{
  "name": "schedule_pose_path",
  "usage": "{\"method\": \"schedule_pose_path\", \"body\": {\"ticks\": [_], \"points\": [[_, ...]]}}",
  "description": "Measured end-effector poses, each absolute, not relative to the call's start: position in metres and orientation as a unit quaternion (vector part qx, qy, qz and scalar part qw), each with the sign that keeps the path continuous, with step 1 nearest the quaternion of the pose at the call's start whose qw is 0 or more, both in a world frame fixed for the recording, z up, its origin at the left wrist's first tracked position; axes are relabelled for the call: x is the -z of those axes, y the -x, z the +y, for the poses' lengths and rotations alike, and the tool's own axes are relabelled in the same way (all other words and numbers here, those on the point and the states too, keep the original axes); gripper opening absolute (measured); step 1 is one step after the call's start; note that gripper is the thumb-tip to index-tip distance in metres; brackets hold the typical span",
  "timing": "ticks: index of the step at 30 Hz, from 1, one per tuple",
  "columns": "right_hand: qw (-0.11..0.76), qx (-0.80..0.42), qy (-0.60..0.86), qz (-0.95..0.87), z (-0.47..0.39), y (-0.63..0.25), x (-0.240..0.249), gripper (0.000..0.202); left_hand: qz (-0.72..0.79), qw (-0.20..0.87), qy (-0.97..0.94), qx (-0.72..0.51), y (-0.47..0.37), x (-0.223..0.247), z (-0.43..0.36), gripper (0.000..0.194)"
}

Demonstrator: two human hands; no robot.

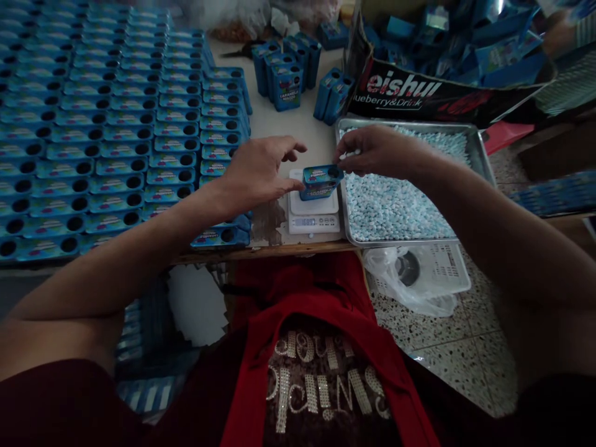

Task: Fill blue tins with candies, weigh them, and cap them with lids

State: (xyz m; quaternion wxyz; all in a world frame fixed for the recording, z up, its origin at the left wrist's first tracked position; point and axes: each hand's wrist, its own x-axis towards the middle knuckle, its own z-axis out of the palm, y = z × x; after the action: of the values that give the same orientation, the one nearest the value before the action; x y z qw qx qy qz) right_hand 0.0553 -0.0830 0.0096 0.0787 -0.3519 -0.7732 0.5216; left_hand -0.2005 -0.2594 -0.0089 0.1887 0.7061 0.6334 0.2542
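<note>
Right hand [382, 149]: I see thumb and fingertips drawn narrow, pinching a small pale candy [357, 151] at the box's 3 o'clock end.
Left hand [258, 167]: fingers wide and curved, thumb tip beside the box's 9 o'clock end; from here I cannot tell whether it touches.
Blue box [319, 184]: lies on the scale, long axis about 9 to 3 o'clock, round opening [333, 169] upward at the 3 o'clock end.
Scale [314, 223]: under the box, display toward 6.
Tray [405, 243]: at 3 o'clock, spread with white and light-blue candies [395, 211].
Box rows [107, 149]: at 9 to 10 o'clock.
Upright boxes [286, 87]: clustered at 11.
Black carton [405, 90]: at 1, holding more boxes.
</note>
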Motion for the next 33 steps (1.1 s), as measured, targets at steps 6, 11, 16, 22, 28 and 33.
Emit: {"method": "schedule_pose_path", "body": {"ticks": [6, 11, 16, 22, 28, 33], "points": [[0.151, -0.54, 0.393, -0.729, -0.074, -0.073, 0.001, 0.026, 0.653, 0.229, -0.685, -0.226, 0.172, 0.047, -0.224, 0.061], [0.179, -0.449, 0.466, -0.741, -0.077, -0.116, 0.026, 0.019, 0.581, 0.269, -0.684, -0.348, 0.161, 0.052, -0.179, 0.042], [0.348, -0.577, 0.489, -0.554, -0.098, -0.127, 0.053, 0.031, 0.485, 0.134, -0.799, -0.331, 0.119, 0.02, -0.145, 0.029], [0.398, -0.789, 0.435, -0.175, -0.103, -0.113, 0.064, 0.038, 0.428, 0.08, -0.87, -0.232, 0.059, -0.001, -0.125, 0.023], [0.425, -0.808, 0.408, -0.024, -0.093, -0.111, 0.068, 0.031, 0.466, 0.07, -0.857, -0.21, 0.057, -0.007, -0.121, 0.028], [0.432, -0.808, 0.401, -0.001, -0.092, -0.109, 0.069, 0.028, 0.514, 0.084, -0.824, -0.225, 0.059, 0.001, -0.121, 0.029]]}}
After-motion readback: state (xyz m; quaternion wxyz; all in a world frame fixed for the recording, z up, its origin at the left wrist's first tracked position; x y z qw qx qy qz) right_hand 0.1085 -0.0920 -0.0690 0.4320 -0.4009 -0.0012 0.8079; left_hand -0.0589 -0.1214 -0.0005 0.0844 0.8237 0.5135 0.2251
